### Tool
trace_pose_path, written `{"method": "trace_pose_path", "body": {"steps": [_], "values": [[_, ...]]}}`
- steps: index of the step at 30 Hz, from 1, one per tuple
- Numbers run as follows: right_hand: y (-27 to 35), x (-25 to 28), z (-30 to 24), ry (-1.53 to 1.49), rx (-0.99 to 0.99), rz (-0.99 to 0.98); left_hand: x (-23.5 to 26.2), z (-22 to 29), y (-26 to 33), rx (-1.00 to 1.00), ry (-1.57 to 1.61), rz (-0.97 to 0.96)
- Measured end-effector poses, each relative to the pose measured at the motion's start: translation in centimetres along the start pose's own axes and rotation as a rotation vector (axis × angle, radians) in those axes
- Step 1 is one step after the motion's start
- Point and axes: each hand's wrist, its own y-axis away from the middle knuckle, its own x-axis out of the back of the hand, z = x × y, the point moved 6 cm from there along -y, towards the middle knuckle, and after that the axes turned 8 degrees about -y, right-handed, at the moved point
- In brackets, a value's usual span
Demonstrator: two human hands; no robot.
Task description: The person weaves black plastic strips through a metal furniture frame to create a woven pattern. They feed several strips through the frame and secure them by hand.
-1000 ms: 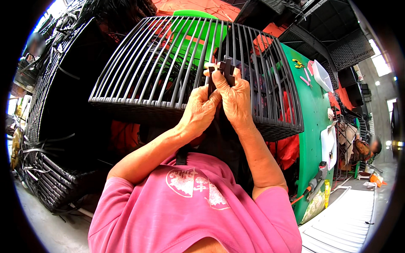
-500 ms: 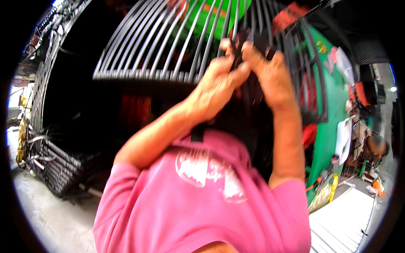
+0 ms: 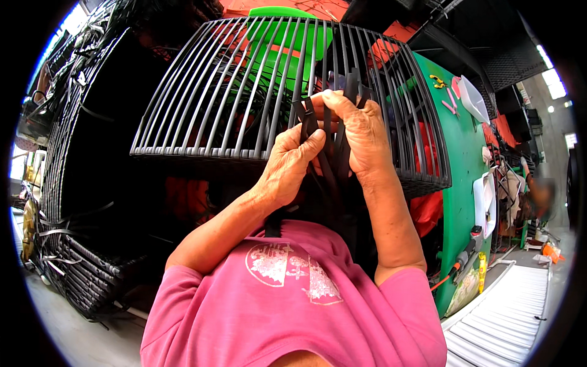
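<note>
Both hands are raised close together in front of the chest, the left hand [image 3: 287, 165] and the right hand [image 3: 361, 131] each pinched on flat black strips [image 3: 333, 159] that hang lengthwise down toward the pink shirt [image 3: 293, 306]. Just behind them stands the half-woven black basket frame [image 3: 244, 92], its ribs fanning upward from a woven band, with nothing visible inside. Compared with half a second ago, the hands sit lower in view.

Stack of black woven baskets [image 3: 79, 202] at your left, loose strips sticking out. Green table [image 3: 458, 183] at your right, pink clips [image 3: 449, 98] and white tray [image 3: 474, 101] on top. White corrugated sheet [image 3: 507, 318] lower right. Green chair [image 3: 287, 37] behind.
</note>
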Motion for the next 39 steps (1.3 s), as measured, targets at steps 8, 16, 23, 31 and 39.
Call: {"method": "trace_pose_path", "body": {"steps": [8, 16, 23, 31, 39], "values": [[0.2, 0.0, 0.9, 0.049, -0.048, -0.149, -0.3, 0.2, 0.0, -0.079, -0.139, 0.031], [0.7, 1.7, -0.5, -0.024, 0.035, -0.03, -0.6, 0.3, 0.2, 0.079, -0.014, 0.012], [1.2, 0.8, -1.7, 0.154, -0.035, -0.161, -1.4, 0.6, 0.4, 0.132, 0.198, -0.279], [1.6, 1.1, -1.5, 0.037, -0.087, -0.174, -1.7, 0.4, 0.4, 0.152, 0.25, -0.283], [1.6, 0.7, -1.6, 0.036, -0.141, -0.315, -1.2, -0.3, 0.5, 0.174, 0.344, -0.367]]}}
